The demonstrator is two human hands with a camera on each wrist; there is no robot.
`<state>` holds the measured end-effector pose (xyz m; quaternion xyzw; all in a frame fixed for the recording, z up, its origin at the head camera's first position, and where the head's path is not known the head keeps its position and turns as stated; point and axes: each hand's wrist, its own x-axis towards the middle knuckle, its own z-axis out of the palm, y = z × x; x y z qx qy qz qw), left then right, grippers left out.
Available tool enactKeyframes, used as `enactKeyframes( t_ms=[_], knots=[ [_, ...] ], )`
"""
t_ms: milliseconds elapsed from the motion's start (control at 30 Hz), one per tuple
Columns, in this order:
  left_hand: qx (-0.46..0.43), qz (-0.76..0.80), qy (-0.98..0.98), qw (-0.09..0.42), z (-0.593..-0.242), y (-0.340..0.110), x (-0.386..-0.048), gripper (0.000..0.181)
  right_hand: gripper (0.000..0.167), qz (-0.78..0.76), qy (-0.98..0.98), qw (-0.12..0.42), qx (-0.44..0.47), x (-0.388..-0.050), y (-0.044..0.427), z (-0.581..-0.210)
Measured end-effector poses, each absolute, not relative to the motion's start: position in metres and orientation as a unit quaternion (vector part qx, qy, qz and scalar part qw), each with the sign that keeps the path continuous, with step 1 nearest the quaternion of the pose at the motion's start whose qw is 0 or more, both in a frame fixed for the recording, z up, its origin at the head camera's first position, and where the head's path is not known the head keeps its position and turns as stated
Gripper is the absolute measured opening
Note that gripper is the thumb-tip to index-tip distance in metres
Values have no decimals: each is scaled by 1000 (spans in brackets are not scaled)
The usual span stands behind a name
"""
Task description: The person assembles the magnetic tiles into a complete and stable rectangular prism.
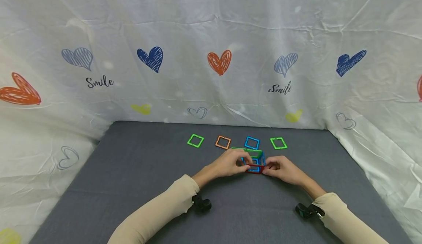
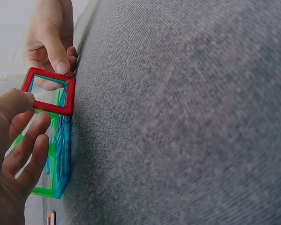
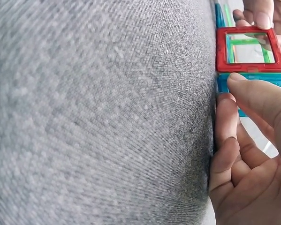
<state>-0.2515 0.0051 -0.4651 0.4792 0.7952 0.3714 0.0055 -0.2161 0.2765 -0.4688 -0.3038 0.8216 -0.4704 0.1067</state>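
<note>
A red square frame [image 1: 256, 169] [image 2: 47, 111] [image 3: 251, 68] stands upright at the near end of a structure of blue [image 1: 263, 157] and green [image 1: 254, 152] square frames on the table. The left hand [image 1: 230, 162] [image 2: 13, 154] holds the red frame at one edge between thumb and fingers, with its other fingers beside the green side. The right hand [image 1: 283, 169] [image 3: 253, 140] pinches the structure's right near corner, its thumb on the blue frame's edge beside the red one. Part of the structure is hidden behind the left hand.
Behind the structure, a row of loose square frames lies flat on the grey table [image 1: 148, 170]: green [image 1: 195, 140], orange [image 1: 223, 142], blue [image 1: 252, 143] and green [image 1: 278, 143]. A white cloth [image 1: 184, 17] printed with hearts hangs around the table's back and sides.
</note>
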Motion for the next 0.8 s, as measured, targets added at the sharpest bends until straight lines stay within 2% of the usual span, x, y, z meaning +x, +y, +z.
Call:
enactKeyframes(
  t_ms=[500,800],
  knots=[
    [481,385,788,13,-466,-6,-253,13,4,-472,818,102,-313,-216,277,-469],
    [458,384,802,14,-458,-46,-257,15,5,-468,821,100,-312,-214,277,-468]
  ],
)
